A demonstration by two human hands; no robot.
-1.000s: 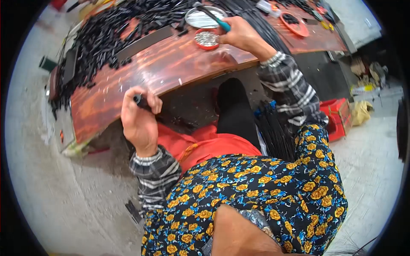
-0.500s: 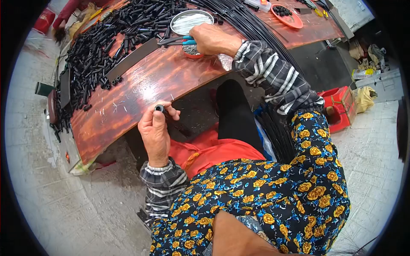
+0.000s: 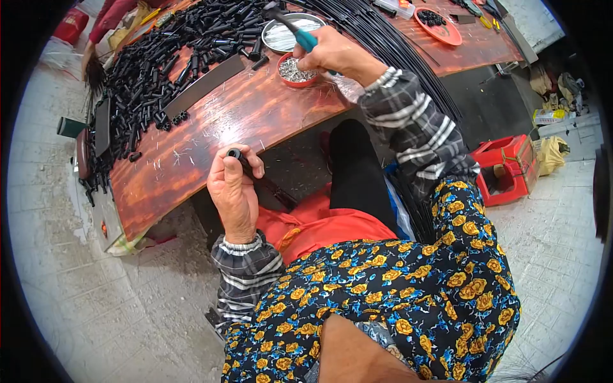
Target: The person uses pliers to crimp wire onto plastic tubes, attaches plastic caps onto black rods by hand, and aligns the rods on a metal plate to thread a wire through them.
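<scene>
At nine o'clock the left hand (image 3: pixel 231 191) curls its fingers round a black tube (image 3: pixel 234 153), most of it hidden, while at twelve the right hand (image 3: pixel 333 53) grips a teal-handled tool (image 3: pixel 306 41), partly covering a red dish (image 3: pixel 298 85), and a dark bar (image 3: pixel 204 88) fences black pieces (image 3: pixel 137 83) toward ten.

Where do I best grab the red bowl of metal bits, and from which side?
Probably pinch the near-left rim of the red bowl, coming from the table's near edge: it is round, upright and exposed there, while the right hand covers its right side and the round metal tray sits behind.
</scene>
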